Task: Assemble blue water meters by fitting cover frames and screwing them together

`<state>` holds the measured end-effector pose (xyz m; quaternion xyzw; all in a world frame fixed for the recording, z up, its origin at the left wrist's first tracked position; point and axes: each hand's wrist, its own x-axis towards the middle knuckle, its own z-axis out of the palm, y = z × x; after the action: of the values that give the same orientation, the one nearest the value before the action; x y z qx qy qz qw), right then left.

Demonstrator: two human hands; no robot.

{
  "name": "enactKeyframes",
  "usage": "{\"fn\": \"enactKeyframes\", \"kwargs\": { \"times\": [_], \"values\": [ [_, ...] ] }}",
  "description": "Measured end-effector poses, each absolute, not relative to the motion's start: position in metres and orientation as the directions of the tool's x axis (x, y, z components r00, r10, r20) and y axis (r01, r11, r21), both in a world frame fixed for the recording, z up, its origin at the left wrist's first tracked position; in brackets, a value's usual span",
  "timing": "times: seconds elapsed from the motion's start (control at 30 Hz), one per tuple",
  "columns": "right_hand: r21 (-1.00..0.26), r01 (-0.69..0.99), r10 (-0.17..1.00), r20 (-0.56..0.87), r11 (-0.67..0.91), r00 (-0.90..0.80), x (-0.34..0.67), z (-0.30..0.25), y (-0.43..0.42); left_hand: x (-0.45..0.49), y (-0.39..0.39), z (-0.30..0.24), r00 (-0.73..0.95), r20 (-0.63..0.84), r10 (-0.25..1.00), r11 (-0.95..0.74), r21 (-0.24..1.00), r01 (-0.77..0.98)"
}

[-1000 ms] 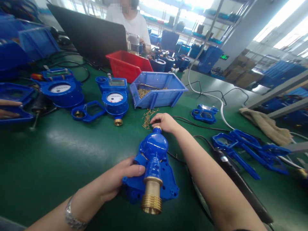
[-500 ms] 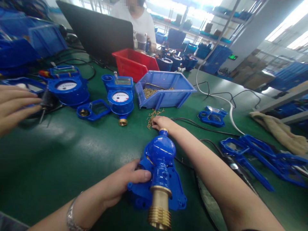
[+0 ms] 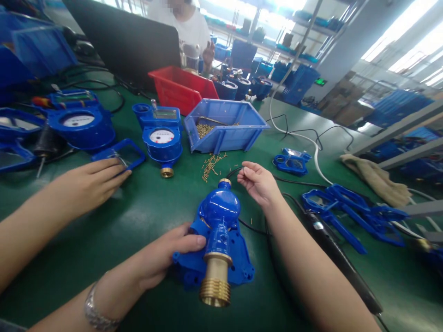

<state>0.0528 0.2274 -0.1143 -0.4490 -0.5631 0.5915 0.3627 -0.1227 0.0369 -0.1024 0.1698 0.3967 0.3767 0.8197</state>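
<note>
My left hand (image 3: 169,251), with a bracelet at the wrist, grips a blue water meter (image 3: 221,210) turned face down on the table. Its threaded brass end points toward me. Beyond the meter and to its right, my right hand (image 3: 258,184) is raised with thumb and fingers pinched together. Whatever is between the fingertips is too small to make out. A pile of small brass screws (image 3: 209,167) lies on the table left of that hand. Another person's hand (image 3: 93,180) reaches in from the left onto a blue cover frame (image 3: 133,154).
Behind the screws stand a blue bin (image 3: 235,133) of screws and a red bin (image 3: 173,87). Two more water meters (image 3: 162,138) sit at left. Blue cover frames (image 3: 346,203), a black electric screwdriver (image 3: 332,249) and cables occupy the right. A person (image 3: 187,27) is across the table.
My right hand has lifted off the screw pile and moved right. The other person's hand has reached further in, onto the cover frame. My left hand keeps its hold.
</note>
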Motion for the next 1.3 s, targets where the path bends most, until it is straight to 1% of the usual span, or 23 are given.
{"fn": "enactKeyframes", "kwargs": {
  "times": [0.13,0.27,0.4,0.47,0.57,0.63,0.73,0.83,0.93,1.0,1.07,1.1,1.13,1.2,1.23,1.27,1.3],
  "values": [
    [-0.941,-0.155,0.922,-0.246,-0.301,-0.299,0.070,-0.109,0.197,-0.121,0.037,-0.100,0.405,-0.522,0.751,0.659,0.560,-0.502],
    [-0.864,-0.279,0.892,-0.332,-0.418,-0.308,0.078,-0.107,0.168,-0.120,0.038,-0.096,0.421,-0.492,0.762,0.647,0.557,-0.521],
    [-0.823,-0.283,0.849,-0.383,-0.492,-0.363,0.081,-0.100,0.144,-0.120,0.038,-0.094,0.401,-0.486,0.776,0.630,0.581,-0.515],
    [-0.824,-0.246,0.829,-0.397,-0.511,-0.395,0.080,-0.097,0.134,-0.120,0.037,-0.094,0.400,-0.494,0.771,0.636,0.581,-0.508],
    [-0.847,-0.147,0.809,-0.415,-0.510,-0.416,0.078,-0.096,0.121,-0.120,0.038,-0.095,0.402,-0.508,0.762,0.647,0.577,-0.498],
    [-0.875,-0.073,0.820,-0.415,-0.478,-0.395,0.076,-0.098,0.115,-0.120,0.038,-0.097,0.396,-0.514,0.761,0.648,0.574,-0.500],
    [-0.921,0.042,0.861,-0.377,-0.387,-0.342,0.074,-0.101,0.109,-0.120,0.038,-0.099,0.403,-0.511,0.760,0.649,0.564,-0.510],
    [-0.947,0.180,0.898,-0.310,-0.265,-0.312,0.075,-0.099,0.108,-0.121,0.038,-0.099,0.420,-0.487,0.766,0.643,0.565,-0.518],
    [-0.947,0.294,0.929,-0.222,-0.132,-0.297,0.078,-0.088,0.107,-0.121,0.037,-0.099,0.419,-0.470,0.777,0.630,0.576,-0.521],
    [-0.921,0.390,0.922,-0.150,0.000,-0.356,0.081,-0.079,0.107,-0.121,0.037,-0.098,0.421,-0.471,0.775,0.632,0.574,-0.521],
    [-0.878,0.467,0.872,-0.148,0.102,-0.467,0.085,-0.073,0.107,-0.121,0.037,-0.098,0.419,-0.475,0.774,0.633,0.569,-0.525],
    [-0.880,0.466,0.840,-0.186,0.087,-0.509,0.087,-0.071,0.107,-0.121,0.037,-0.098,0.417,-0.478,0.773,0.635,0.565,-0.527],
    [-0.902,0.431,0.811,-0.245,0.010,-0.532,0.089,-0.072,0.108,-0.121,0.037,-0.098,0.417,-0.481,0.771,0.636,0.562,-0.529],
    [-0.929,0.260,0.760,-0.366,-0.264,-0.537,0.094,-0.076,0.111,-0.121,0.037,-0.099,0.422,-0.473,0.773,0.634,0.558,-0.535],
    [-0.910,0.159,0.741,-0.404,-0.382,-0.536,0.095,-0.079,0.113,-0.120,0.037,-0.099,0.424,-0.467,0.776,0.630,0.559,-0.538],
    [-0.885,0.078,0.731,-0.426,-0.459,-0.533,0.097,-0.083,0.115,-0.120,0.037,-0.100,0.423,-0.463,0.779,0.627,0.563,-0.539],
    [-0.867,0.027,0.730,-0.436,-0.498,-0.527,0.098,-0.087,0.118,-0.120,0.037,-0.100,0.417,-0.463,0.782,0.623,0.567,-0.539]
  ]
}}
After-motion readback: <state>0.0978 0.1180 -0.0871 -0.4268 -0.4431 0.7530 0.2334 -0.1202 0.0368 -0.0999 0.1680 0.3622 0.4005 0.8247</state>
